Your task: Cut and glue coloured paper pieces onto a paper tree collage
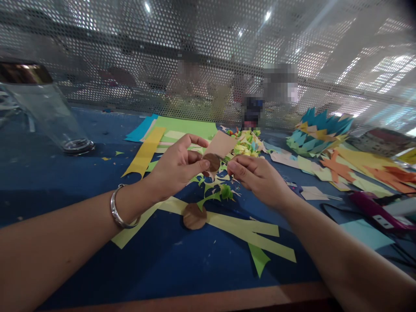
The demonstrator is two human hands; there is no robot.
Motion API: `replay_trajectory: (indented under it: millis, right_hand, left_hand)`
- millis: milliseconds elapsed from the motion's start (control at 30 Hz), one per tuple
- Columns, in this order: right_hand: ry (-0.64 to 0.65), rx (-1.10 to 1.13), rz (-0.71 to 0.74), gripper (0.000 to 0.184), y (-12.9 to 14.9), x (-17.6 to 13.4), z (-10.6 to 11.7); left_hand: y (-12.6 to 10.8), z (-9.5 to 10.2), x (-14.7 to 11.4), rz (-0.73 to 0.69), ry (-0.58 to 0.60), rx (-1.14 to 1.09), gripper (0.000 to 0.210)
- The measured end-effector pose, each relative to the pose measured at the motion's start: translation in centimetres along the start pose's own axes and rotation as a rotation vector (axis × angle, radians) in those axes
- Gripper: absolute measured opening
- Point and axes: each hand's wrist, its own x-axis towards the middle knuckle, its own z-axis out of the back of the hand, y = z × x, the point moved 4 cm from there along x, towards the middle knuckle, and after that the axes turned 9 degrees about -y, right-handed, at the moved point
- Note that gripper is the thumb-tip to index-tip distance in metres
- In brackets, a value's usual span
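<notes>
My left hand (177, 167) pinches a pale pink piece of paper (221, 143) together with a round brown disc (212, 163) laid over it. My right hand (256, 173) is closed on a thin dark pointed tool (223, 160), mostly hidden by the fingers. Its tip meets the disc's edge; the exact kind of tool cannot be made out. Below the hands, a second brown disc (195, 216) lies on pale yellow paper strips (240, 225). Green paper scraps (259, 259) lie around it.
A glass bottle (48, 112) stands at the left on the blue table (107, 277). Stacked coloured sheets (188, 126) lie behind my hands, with a heap of clippings (248, 145). At right are zigzag paper crowns (318, 132), a purple power strip (380, 212) and cables. A perforated metal screen (130, 56) closes off the back.
</notes>
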Motion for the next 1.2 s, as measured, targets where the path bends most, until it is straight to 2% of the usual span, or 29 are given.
replay_trajectory:
  millis: [1000, 1100, 1200]
  right_hand:
    - [0.019, -0.118, 0.071, 0.042, 0.13, 0.04, -0.01]
    - [0.035, -0.113, 0.044, 0.042, 0.14, 0.04, 0.05]
    - [0.032, -0.064, -0.010, 0.044, 0.03, 0.02, 0.12]
  left_hand:
    - [0.01, 0.27, 0.23, -0.121, 0.153, 0.132, 0.041]
    - [0.12, 0.26, 0.23, -0.117, 0.140, 0.138, 0.042]
    - [0.24, 0.46, 0.38, -0.101, 0.080, 0.141, 0.044]
